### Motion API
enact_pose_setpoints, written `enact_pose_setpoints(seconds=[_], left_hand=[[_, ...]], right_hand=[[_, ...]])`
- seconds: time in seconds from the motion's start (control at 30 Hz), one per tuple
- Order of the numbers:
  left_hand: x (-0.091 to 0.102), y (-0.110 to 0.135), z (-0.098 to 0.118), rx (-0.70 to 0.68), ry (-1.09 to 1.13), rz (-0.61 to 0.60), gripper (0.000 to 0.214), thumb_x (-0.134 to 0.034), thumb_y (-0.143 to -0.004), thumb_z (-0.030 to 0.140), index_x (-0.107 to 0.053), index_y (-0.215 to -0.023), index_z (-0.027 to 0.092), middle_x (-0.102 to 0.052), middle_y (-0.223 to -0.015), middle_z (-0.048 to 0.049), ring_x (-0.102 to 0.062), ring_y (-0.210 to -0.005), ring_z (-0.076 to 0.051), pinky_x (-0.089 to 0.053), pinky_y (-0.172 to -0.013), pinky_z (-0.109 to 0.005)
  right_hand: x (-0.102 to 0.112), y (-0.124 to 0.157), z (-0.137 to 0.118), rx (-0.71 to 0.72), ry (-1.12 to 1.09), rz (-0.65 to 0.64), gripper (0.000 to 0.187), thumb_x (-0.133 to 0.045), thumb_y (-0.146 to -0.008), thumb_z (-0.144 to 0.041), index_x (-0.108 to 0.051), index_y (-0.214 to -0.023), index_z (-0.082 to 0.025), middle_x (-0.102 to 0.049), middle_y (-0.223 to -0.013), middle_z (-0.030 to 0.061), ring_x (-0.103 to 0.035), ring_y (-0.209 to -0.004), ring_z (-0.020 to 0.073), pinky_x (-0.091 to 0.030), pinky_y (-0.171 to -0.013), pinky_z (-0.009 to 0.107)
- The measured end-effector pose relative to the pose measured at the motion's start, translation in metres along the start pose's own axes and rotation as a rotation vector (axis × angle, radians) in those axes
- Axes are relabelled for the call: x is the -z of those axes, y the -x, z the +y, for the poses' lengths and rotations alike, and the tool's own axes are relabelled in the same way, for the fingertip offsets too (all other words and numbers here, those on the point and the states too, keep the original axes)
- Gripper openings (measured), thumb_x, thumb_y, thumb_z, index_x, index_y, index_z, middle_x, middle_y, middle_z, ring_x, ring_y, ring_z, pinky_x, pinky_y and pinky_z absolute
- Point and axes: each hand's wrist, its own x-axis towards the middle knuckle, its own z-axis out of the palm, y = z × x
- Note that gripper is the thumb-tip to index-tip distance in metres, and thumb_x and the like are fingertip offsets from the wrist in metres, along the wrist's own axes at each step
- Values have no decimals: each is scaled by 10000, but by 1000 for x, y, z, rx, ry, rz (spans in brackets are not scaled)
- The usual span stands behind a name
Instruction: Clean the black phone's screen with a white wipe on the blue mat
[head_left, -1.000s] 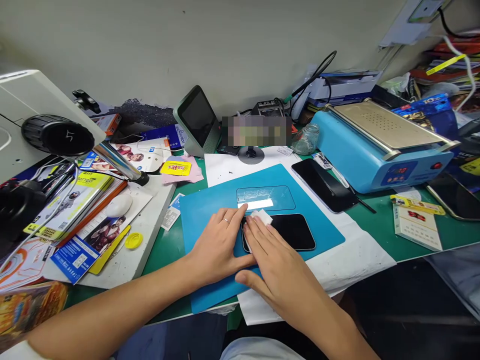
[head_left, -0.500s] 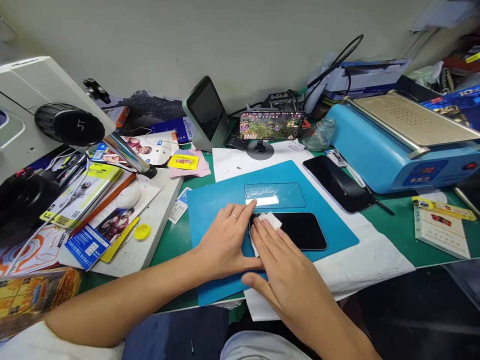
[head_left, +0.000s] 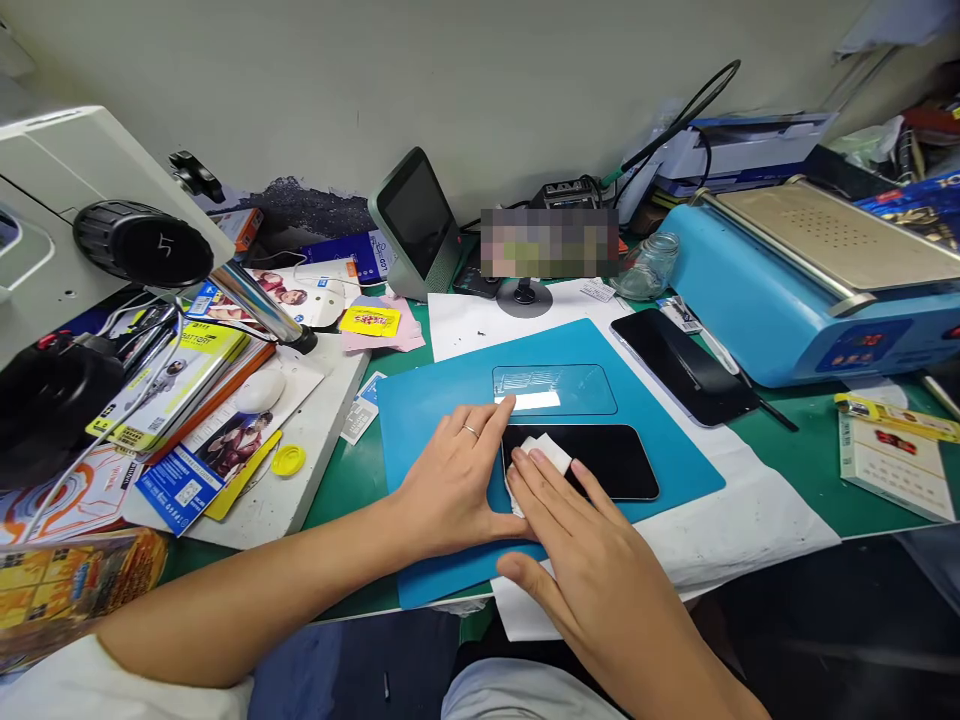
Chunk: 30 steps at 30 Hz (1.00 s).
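A black-faced smartphone [head_left: 619, 462] lies flat, screen up, on a blue mat [head_left: 435, 400]. My left hand [head_left: 450, 490] braces its left end, thumb and forefinger spread around that edge. With its fingers stretched out, my right hand [head_left: 592, 550] presses a folded white wipe [head_left: 551, 450] onto the left part of the screen. One of its fingers rests on the bare glass beside the wipe. Just above the phone, a clear glass panel with a dark border [head_left: 581, 390] lies on the mat. The wipe is partly hidden under my fingers.
To the right are another dark phone [head_left: 675, 365], a blue heating plate machine [head_left: 742, 300] and a white box [head_left: 892, 460]. Behind the mat stand a glass jar [head_left: 649, 265] and a grey smart display [head_left: 420, 220]. A microscope stand [head_left: 262, 305] and several battery boxes [head_left: 180, 380] occupy the left.
My right hand has shifted slightly over the screen, and one finger now spreads away from the others. More of the wipe shows. My left hand keeps its place at the phone's end.
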Motion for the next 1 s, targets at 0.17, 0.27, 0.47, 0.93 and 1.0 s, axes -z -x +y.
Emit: enact_pose_setpoints(seconds=[0.17, 0.27, 0.47, 0.93, 1.0], left_hand=[[-1, 2, -4, -20, -9, -28, 1112, -748, -798, 450, -54, -1617, 163, -480, -1448, -214, -509, -1247, -397, -451, -1024, -571], [0, 2, -2, -5, -10, -23, 1104, -742, -794, 418, -44, -1618, 186, -461, -1477, -211, -506, -1268, -398, -444, -1036, -578], [-2, 3, -1, 32, 1, 1, 1117, -736, -788, 399, -11, -1622, 238, -409, -1530, -194, -491, -1311, -398, -438, -1058, -578], [-1, 2, 2, 47, -8, 0, 1117, -755, -760, 726, -176, -1588, 249, -457, -1470, -176, -484, -1321, -388, -446, -1076, -585], [0, 3, 2, 60, -12, -11, 1056, -736, -770, 740, -243, -1565, 251, -476, -1443, -167, -499, -1299, -386, -461, -1056, -585]], right_hand=[[-4, -27, 4, -71, -16, -5, 696, -322, -1055, -539, -381, -1550, -53, -393, -1597, 153, -379, -1491, 308, -355, -1204, 538], [-5, -24, -2, -82, -17, 8, 704, -317, -1054, -548, -401, -1538, -44, -412, -1584, 161, -413, -1472, 309, -371, -1195, 531], [-2, -16, -11, -53, -19, -14, 669, -335, -1051, -539, -470, -1503, -64, -452, -1559, 161, -439, -1455, 317, -395, -1172, 550], [10, 12, 56, -190, 73, 52, 654, -304, -1058, -543, -468, -1500, -90, -474, -1558, 160, -431, -1462, 307, -347, -1177, 588], [13, 23, 68, -224, 76, 49, 645, -309, -1060, -531, -434, -1524, -100, -465, -1566, 155, -417, -1471, 303, -349, -1176, 595]])
